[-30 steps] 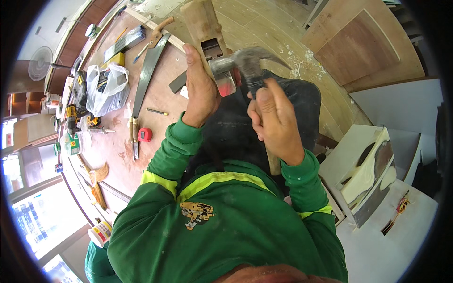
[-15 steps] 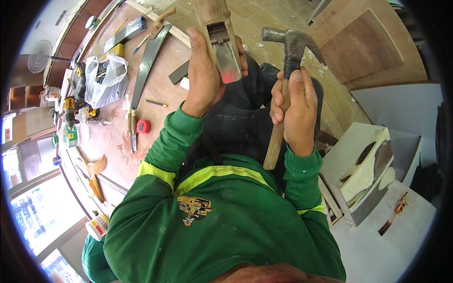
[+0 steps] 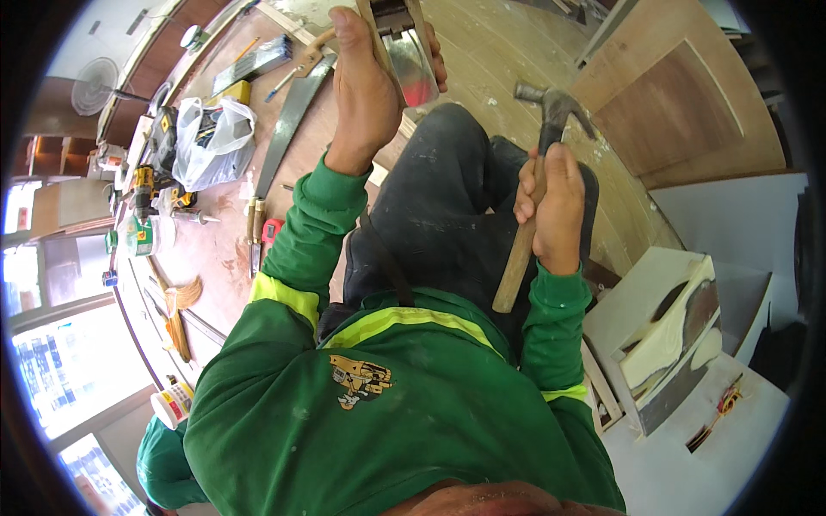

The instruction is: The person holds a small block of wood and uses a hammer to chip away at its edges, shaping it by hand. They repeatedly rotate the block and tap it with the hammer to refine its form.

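Note:
My left hand (image 3: 365,107) is closed around a wooden hand plane (image 3: 411,62), held up at the top edge. Its metal blade shows red at the tip, and the plane's far end is cut off by the picture's edge. In my right hand (image 3: 555,206) is a claw hammer (image 3: 516,271), gripped high on its wooden handle just below the dark neck. The hammer's head is tilted away from me and stands apart from the plane. Below both tools are my dark trousers (image 3: 422,189).
On the workbench (image 3: 219,258) at left lie a handsaw (image 3: 288,129), chisels (image 3: 256,225), a red tape measure (image 3: 272,230), a plastic bag (image 3: 215,150) and a drill (image 3: 144,191). A wooden panel (image 3: 680,103) leans at right, near a white box (image 3: 658,318). Another person's green-clad shoulder (image 3: 168,464) shows lower left.
My left hand has lifted the plane farther up and away, partly out of the picture. My right hand has moved the hammer slightly right and lower, away from the plane.

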The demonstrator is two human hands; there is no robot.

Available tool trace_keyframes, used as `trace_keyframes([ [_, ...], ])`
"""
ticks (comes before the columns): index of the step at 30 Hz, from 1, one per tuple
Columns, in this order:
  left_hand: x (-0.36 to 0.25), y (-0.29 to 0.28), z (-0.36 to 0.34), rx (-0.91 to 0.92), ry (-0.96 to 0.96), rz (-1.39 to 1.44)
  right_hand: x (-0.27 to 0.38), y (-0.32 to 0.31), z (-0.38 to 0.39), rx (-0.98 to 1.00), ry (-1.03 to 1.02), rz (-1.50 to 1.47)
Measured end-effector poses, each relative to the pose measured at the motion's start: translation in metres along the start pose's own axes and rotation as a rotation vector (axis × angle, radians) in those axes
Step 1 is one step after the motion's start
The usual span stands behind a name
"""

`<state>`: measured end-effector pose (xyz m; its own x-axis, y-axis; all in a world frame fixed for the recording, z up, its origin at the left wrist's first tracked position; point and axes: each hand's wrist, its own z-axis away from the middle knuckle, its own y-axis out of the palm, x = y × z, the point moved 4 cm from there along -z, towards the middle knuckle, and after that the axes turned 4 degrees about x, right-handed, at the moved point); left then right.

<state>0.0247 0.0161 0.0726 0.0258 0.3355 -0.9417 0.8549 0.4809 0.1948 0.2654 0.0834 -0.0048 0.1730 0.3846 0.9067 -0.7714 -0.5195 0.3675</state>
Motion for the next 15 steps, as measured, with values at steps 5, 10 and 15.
trace_keyframes([
  [5,-0.032,-0.025,-0.029,0.028,0.130,0.044,-0.078,-0.017,-0.019,0.064,0.207,0.029],
  [10,-0.062,-0.013,-0.039,-0.173,0.148,0.029,-0.111,-0.021,-0.023,0.084,0.374,0.034],
  [15,-0.077,-0.010,-0.044,-0.138,0.226,0.002,-0.110,-0.022,-0.023,0.094,0.388,0.049],
])
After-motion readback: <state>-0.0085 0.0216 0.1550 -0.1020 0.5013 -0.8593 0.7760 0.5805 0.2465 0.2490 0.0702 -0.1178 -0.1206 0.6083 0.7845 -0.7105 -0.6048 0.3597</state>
